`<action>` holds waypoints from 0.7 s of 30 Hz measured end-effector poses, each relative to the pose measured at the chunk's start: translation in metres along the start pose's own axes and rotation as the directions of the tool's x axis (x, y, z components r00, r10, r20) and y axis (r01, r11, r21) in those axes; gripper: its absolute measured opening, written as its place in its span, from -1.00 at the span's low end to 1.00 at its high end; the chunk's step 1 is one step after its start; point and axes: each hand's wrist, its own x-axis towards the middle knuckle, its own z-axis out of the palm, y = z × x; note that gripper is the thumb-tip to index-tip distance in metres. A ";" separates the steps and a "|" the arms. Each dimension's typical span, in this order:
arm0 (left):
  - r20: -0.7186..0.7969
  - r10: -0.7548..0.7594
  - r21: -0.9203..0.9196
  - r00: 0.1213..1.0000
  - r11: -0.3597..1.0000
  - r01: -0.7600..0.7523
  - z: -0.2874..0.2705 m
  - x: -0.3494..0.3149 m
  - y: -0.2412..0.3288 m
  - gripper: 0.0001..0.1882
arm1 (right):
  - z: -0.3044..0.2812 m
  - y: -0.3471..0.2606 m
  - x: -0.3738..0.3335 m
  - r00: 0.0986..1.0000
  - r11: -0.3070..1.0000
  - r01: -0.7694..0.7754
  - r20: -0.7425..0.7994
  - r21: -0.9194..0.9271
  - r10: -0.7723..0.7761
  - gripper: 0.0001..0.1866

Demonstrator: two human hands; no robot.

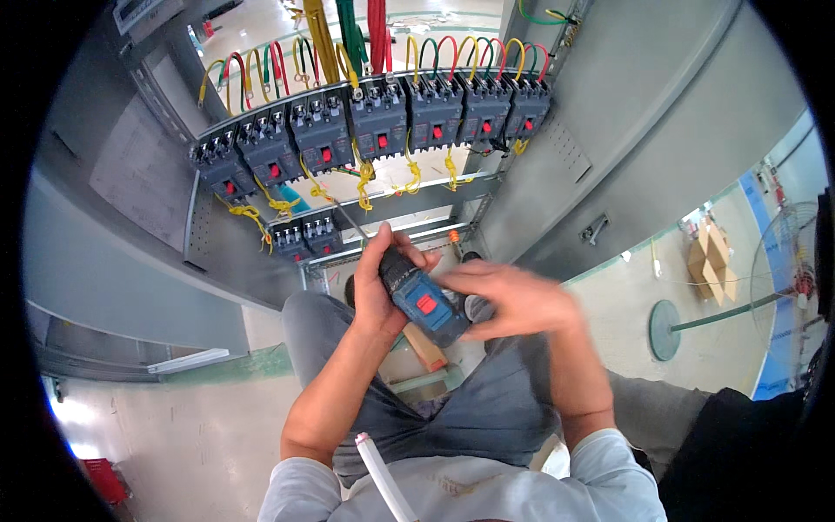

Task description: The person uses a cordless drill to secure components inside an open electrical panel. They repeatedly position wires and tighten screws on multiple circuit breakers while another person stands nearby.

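My left hand [381, 291] is wrapped around the front of a blue and black cordless drill [424, 300] with a red patch on top. A long thin bit [350, 221] points from it up and left toward the cabinet. Just right of the drill, my right hand [520, 300] is slightly blurred, its thumb and fingers spread beside the tool's back end; whether they touch it is unclear. Ahead runs a row of dark moulded-case circuit breakers [380, 117] with red toggles. Yellow wires [366, 171] hang in tied bundles beneath them.
Grey metal cabinet walls [591, 113] flank both sides. Two smaller breakers [304, 237] sit on a lower rail. Yellow, green and red cables [348, 39] rise above the row. A pedestal fan base [664, 331] and an open cardboard box [711, 261] stand at right.
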 end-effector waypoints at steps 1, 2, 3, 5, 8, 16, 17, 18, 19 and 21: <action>0.016 0.018 -0.075 1.000 0.997 -0.017 -0.015 0.006 -0.004 -0.59 | -0.031 0.001 -0.003 0.998 0.995 0.017 0.054 -0.098 -0.012 -0.26; 0.027 0.005 -0.043 1.000 0.999 -0.004 -0.027 0.008 -0.007 -0.61 | -0.054 -0.004 0.003 0.964 0.958 -0.020 -0.258 -0.285 -0.057 -0.32; 0.030 -0.002 -0.010 1.000 1.000 0.002 -0.042 0.010 -0.010 -0.63 | -0.079 -0.030 0.032 0.840 0.960 -0.182 -0.541 -0.212 0.039 -0.30; 0.068 -0.016 0.076 0.998 0.997 0.010 -0.061 0.009 -0.022 -0.67 | -0.137 -0.009 0.095 0.746 0.724 -0.170 -0.568 -0.669 -0.349 -0.25; -0.005 -0.073 0.095 0.997 0.993 0.073 -0.087 0.005 -0.041 -0.71 | -0.188 0.020 0.170 0.826 0.408 -0.096 -0.302 -0.908 -0.477 -0.26; -0.120 -0.118 0.140 0.986 0.981 0.134 -0.099 -0.001 -0.030 -0.76 | -0.225 0.053 0.230 0.922 0.718 -0.233 -0.383 -0.656 -0.050 -0.52; -0.125 -0.123 0.134 0.985 0.981 0.140 -0.099 -0.001 -0.030 -0.74 | -0.237 0.062 0.233 0.938 0.720 -0.222 -0.345 -0.657 -0.025 -0.52; -0.128 -0.134 0.131 0.983 0.980 0.151 -0.099 -0.002 -0.030 -0.73 | -0.248 0.071 0.236 0.951 0.725 -0.217 -0.310 -0.654 0.005 -0.51; -0.119 -0.139 0.146 0.983 0.977 0.156 -0.097 -0.002 -0.029 -0.73 | -0.255 0.072 0.246 0.921 0.827 -0.361 -0.305 -0.432 0.242 -0.55; -0.127 -0.165 0.162 0.978 0.969 0.185 -0.092 -0.003 -0.029 -0.73 | -0.272 0.067 0.265 0.946 0.716 -0.299 -0.095 -0.631 0.311 -0.62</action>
